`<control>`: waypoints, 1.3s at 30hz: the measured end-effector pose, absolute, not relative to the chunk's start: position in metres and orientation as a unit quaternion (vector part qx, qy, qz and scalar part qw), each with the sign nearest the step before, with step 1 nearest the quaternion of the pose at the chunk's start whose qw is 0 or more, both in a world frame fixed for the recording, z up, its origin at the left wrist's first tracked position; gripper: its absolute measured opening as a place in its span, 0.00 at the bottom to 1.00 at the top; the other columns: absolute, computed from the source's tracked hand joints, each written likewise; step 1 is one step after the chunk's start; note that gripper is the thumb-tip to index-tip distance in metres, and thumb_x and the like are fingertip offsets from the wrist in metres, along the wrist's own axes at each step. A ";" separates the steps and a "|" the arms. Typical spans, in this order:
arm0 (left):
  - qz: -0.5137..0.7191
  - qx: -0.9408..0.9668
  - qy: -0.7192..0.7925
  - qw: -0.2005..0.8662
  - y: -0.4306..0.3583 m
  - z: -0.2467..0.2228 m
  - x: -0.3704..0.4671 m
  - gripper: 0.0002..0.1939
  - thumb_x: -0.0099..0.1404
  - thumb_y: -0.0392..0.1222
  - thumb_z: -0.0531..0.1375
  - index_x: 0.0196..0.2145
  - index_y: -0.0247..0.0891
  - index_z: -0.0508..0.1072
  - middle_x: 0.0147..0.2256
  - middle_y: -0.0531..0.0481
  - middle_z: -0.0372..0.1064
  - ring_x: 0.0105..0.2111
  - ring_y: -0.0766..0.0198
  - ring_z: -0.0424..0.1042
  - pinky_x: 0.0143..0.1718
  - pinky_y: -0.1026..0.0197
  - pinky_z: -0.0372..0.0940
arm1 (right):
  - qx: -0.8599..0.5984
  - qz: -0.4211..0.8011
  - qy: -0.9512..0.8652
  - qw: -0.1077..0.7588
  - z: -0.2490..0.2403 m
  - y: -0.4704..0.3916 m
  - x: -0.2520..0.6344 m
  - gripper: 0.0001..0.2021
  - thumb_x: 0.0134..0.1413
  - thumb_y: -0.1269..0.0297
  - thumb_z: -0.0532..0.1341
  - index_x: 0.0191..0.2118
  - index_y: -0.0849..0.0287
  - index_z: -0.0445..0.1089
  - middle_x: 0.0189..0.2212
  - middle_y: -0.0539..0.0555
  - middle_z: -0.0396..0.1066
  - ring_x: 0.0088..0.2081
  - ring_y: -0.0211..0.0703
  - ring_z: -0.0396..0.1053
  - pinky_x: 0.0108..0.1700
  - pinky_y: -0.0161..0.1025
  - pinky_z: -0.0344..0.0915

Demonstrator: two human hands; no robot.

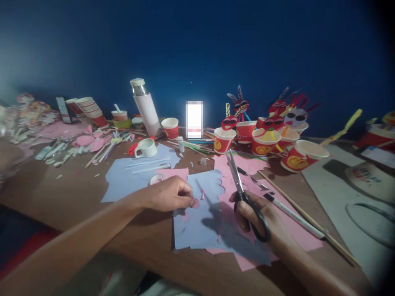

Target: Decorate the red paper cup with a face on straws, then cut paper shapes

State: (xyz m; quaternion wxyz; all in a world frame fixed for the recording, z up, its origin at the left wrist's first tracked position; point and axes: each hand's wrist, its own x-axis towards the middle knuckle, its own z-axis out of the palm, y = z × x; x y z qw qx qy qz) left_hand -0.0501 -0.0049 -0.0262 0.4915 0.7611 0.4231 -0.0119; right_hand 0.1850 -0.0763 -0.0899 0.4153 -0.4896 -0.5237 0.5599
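My left hand [173,193] pinches a small pink paper piece [195,203] between thumb and fingertips, low over a sheet of blue paper [197,230]. In my right hand [259,213] is a pair of black-handled scissors [239,181], its blades nearly together and aimed up and away from me. The scissors stand apart from the pink piece and cast a shadow on the blue sheet. Small pink scraps [203,194] lie on that sheet. Under and beside it spreads pink paper [293,222] with cut edges.
A white-barrelled craft knife [293,216] and a long wooden stick [308,218] lie at right. Behind stand several red paper cups [224,142], some with paper insect figures. A leaning thermos [146,109], a white mug [146,148] and a lit screen [194,119] are farther back.
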 end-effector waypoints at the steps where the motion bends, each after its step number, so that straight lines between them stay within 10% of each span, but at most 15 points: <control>1: -0.033 0.769 0.417 0.484 -0.008 -0.028 -0.054 0.14 0.60 0.46 0.54 0.24 0.34 0.71 0.26 0.50 0.72 0.25 0.67 0.68 0.24 0.68 0.56 | -0.492 0.558 -0.527 0.411 -0.089 -0.077 0.184 0.19 0.52 0.47 0.57 0.34 0.61 0.63 0.14 0.43 0.59 0.16 0.32 0.56 0.19 0.30 0.54; 13: -0.128 0.865 0.401 0.274 -0.025 -0.044 -0.058 0.11 0.58 0.42 0.53 0.26 0.37 0.73 0.26 0.51 0.72 0.26 0.64 0.66 0.26 0.65 0.54 | -0.532 0.510 -0.559 0.380 -0.079 -0.079 0.181 0.17 0.53 0.48 0.55 0.32 0.60 0.63 0.14 0.43 0.60 0.16 0.33 0.58 0.18 0.30 0.54; 20: -0.127 0.882 0.409 0.197 -0.024 -0.042 -0.052 0.14 0.55 0.43 0.52 0.15 0.37 0.60 0.15 0.55 0.54 0.17 0.68 0.50 0.21 0.61 0.40 | -0.524 0.537 -0.527 0.399 -0.077 -0.079 0.179 0.16 0.51 0.50 0.56 0.32 0.61 0.64 0.12 0.42 0.59 0.14 0.30 0.55 0.16 0.27 0.51; 39: -0.086 0.823 0.417 0.376 0.007 -0.040 -0.067 0.18 0.60 0.48 0.51 0.17 0.37 0.59 0.19 0.57 0.52 0.21 0.68 0.53 0.22 0.65 0.46 | -0.474 0.469 -0.498 0.554 -0.052 -0.067 0.212 0.15 0.53 0.52 0.56 0.36 0.61 0.63 0.14 0.43 0.60 0.16 0.31 0.55 0.20 0.30 0.54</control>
